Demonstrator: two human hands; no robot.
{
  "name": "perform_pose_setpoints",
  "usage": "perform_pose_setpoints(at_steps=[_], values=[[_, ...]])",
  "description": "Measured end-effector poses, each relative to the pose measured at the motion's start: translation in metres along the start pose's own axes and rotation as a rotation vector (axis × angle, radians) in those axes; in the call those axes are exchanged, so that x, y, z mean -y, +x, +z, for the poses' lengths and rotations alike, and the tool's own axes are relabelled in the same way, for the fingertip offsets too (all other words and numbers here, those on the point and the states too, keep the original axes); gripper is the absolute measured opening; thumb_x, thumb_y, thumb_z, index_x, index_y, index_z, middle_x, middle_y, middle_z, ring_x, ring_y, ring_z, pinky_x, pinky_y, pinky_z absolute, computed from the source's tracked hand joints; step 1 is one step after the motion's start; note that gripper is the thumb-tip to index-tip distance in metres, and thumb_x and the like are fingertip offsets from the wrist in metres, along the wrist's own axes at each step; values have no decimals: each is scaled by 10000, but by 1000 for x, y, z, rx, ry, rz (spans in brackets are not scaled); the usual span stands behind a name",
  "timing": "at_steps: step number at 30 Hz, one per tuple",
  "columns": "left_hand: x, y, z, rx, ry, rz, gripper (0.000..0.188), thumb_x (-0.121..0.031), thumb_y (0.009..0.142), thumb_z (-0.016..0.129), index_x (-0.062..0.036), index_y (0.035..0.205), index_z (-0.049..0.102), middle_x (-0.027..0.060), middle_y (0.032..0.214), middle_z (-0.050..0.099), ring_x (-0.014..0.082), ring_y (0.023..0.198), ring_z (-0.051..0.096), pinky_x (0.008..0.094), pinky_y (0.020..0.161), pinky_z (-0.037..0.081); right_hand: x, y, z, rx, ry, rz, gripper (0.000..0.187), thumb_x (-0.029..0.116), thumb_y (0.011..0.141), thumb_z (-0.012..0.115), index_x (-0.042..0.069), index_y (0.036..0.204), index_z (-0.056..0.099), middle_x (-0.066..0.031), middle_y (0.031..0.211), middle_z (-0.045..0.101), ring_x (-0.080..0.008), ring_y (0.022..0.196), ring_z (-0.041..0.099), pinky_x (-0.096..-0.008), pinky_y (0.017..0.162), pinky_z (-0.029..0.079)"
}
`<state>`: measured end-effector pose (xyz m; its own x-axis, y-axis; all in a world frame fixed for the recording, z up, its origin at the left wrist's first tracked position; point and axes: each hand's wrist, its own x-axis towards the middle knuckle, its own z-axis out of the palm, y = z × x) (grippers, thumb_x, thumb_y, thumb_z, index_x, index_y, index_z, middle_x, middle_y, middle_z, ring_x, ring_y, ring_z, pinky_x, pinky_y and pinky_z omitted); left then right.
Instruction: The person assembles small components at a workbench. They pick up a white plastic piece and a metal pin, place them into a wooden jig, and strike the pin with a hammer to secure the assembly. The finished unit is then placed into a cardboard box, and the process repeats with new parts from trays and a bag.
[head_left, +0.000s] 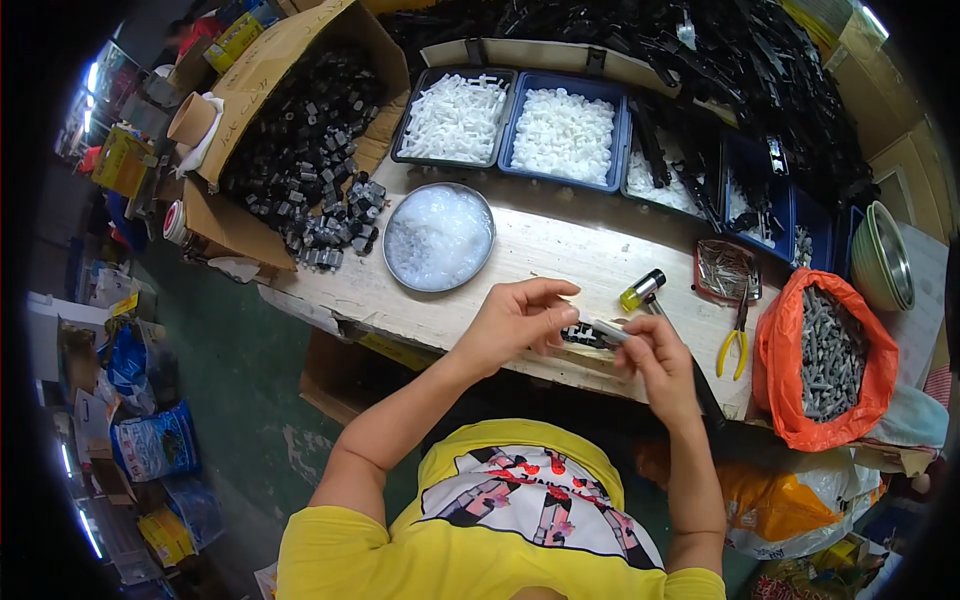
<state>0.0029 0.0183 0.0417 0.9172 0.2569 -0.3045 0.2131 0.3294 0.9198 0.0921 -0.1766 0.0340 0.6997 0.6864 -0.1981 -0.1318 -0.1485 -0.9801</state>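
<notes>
My right hand point(660, 368) is closed, pinching a small pale grey piece point(610, 332) between thumb and fingers over the bench's front edge. Just left of it, my left hand point(518, 322) has its thumb and forefinger apart, with nothing seen between them; its other fingers are partly hidden. Between and below the hands, small black parts point(580, 336) lie at the bench edge. Beyond my right hand a short yellow-and-black cylinder point(642, 290) rests on the bench.
A round metal tray point(486, 246) of clear pieces stands left, beside a cardboard box point(230, 130) of black-and-grey parts. Blue trays point(512, 172) with white pieces line the back. Yellow-handled pliers point(733, 352), a red basket point(702, 290) and an orange bag point(775, 375) of grey parts are right.
</notes>
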Motion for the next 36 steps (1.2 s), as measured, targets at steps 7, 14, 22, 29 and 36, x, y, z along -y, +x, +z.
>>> perform_pose_setpoints(at_steps=[7, 14, 22, 29, 36], values=[[32, 4, 13, -137, 941, 637, 368, -113, 619, 737, -72, 972, 641, 35, 997, 570, 210, 982, 436, 347, 841, 294, -15, -10, -30, -72, 49, 124, 78, 87, 888, 506, 16, 921, 509, -9, 649, 539, -43, 538, 441, -171, 497, 356], [45, 9, 19, -152, 949, 607, 373, -129, 609, 730, -99, 970, 641, 18, 996, 537, 208, 1007, 419, 373, 825, 265, -15, -11, -28, -57, -101, 114, 80, 98, 890, 513, 19, 900, 522, -3, 619, 536, -38, 529, 437, -180, 480, 342], [47, 10, 19, -150, 932, 599, 375, -129, 617, 723, -100, 980, 638, 22, 982, 534, 199, 966, 429, 365, 814, 268, -18, -7, -22, -42, -356, -39, 86, 104, 888, 519, 18, 891, 523, -8, 599, 530, -55, 515, 447, -207, 473, 348], [47, 8, 20, -165, 899, 596, 344, -134, 624, 721, -110, 958, 643, 14, 957, 529, 191, 954, 430, 365, 807, 266, -19, -5, -23, -45, -319, 35, 74, 95, 889, 519, 22, 878, 519, 20, 586, 505, -38, 506, 419, -190, 460, 323], [51, 7, 20, -138, 979, 689, 162, -94, 633, 720, -147, 778, 668, -23, 902, 550, 190, 929, 439, 355, 814, 262, -17, 1, -23, -94, -198, 166, 77, 76, 842, 569, 21, 831, 518, 10, 570, 499, -55, 512, 439, -216, 475, 352]])
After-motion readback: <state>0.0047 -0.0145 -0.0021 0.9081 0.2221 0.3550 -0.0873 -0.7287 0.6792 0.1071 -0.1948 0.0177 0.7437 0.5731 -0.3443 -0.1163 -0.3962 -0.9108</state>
